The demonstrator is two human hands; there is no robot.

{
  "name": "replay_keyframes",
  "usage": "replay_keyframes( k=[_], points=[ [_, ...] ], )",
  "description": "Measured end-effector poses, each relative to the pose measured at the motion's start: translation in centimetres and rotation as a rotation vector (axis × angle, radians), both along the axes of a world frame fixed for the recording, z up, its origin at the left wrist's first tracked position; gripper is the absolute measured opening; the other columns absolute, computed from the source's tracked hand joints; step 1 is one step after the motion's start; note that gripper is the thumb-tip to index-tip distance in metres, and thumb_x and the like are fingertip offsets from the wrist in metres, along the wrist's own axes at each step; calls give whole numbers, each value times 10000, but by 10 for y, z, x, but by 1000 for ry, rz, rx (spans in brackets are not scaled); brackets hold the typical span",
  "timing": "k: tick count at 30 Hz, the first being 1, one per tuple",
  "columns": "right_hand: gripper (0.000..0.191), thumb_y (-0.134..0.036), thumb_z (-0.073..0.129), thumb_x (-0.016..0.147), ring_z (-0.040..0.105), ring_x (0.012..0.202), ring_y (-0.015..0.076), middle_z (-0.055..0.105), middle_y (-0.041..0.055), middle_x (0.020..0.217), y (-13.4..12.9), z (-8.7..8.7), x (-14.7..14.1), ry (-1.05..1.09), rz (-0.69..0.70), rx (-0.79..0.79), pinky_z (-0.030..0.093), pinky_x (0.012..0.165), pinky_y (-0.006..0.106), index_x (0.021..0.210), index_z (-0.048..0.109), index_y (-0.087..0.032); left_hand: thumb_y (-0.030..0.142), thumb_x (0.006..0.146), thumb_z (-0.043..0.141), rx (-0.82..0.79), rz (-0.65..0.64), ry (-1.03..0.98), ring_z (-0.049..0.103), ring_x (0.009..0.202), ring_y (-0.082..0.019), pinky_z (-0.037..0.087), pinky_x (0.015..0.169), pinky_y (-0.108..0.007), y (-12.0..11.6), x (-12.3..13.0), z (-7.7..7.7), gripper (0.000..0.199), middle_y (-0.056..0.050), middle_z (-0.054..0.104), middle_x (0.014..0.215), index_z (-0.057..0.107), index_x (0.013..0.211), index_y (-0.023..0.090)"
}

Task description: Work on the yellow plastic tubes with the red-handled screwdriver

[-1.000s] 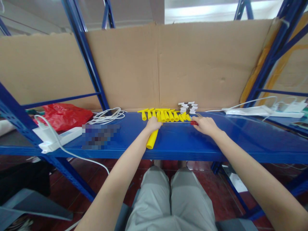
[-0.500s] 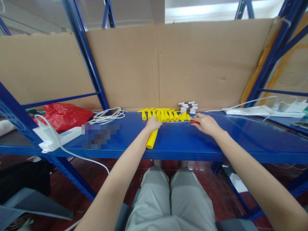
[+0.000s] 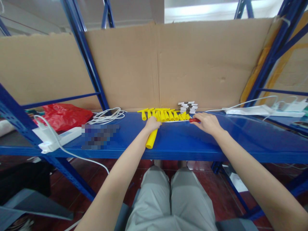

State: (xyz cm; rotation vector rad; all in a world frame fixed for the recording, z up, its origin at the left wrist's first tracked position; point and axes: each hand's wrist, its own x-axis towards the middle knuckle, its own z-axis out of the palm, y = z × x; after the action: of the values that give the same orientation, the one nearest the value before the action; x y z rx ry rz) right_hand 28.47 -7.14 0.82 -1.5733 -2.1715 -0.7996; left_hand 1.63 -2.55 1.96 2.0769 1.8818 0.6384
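Note:
My left hand (image 3: 152,124) is closed round the upper part of a yellow tube (image 3: 151,139), whose open round end points toward me near the front edge of the blue shelf. My right hand (image 3: 207,122) is closed on a small red handle (image 3: 194,120). From the handle a thin pale rod or strip (image 3: 176,121) runs left toward my left hand. Behind my hands stands a row of several yellow T-shaped pieces (image 3: 169,115). A stack of small white and dark pieces (image 3: 188,107) lies just behind the row's right end.
A red plastic bag (image 3: 66,115), coiled white cable (image 3: 110,115) and white power strip (image 3: 60,138) are at the left. More white cables and a strip (image 3: 250,110) lie right. Cardboard (image 3: 125,67) closes the back, between blue posts.
The red handle has shifted very slightly left and turned a little in my right hand, and the pale rod shows more clearly. My left hand stays nearly in place.

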Motion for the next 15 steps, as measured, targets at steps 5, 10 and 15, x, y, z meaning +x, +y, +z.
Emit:
replay_keyframes(
  k=[5, 10, 15],
  points=[
    [302, -434, 498, 926, 634, 955, 242, 715, 95, 1062, -1, 2, 1, 89, 39, -25, 410, 678, 294, 995, 685, -208, 116, 798, 575, -2, -7, -48, 707, 818, -233, 472, 630, -247, 3, -2, -2, 182, -195, 738, 869, 729, 805, 20],
    [214, -369, 595, 831, 637, 853, 232, 694, 88, 1005, 5, -1, 5, 207, 53, -119, 409, 627, 282, 970, 616, -207, 103, 770, 596, -2, 15, -133, 694, 744, -217, 466, 605, -246, 5, -2, -4, 134, -157, 730, 770, 709, 717, 54],
    [179, -245, 615, 706, 609, 759, 208, 671, 66, 891, 16, -5, 19, 353, 204, -171, 426, 626, 276, 872, 559, -209, 96, 757, 601, 8, 30, -178, 684, 715, -211, 473, 625, -248, 9, -4, -7, 148, -127, 702, 671, 676, 629, 87]
  ],
)
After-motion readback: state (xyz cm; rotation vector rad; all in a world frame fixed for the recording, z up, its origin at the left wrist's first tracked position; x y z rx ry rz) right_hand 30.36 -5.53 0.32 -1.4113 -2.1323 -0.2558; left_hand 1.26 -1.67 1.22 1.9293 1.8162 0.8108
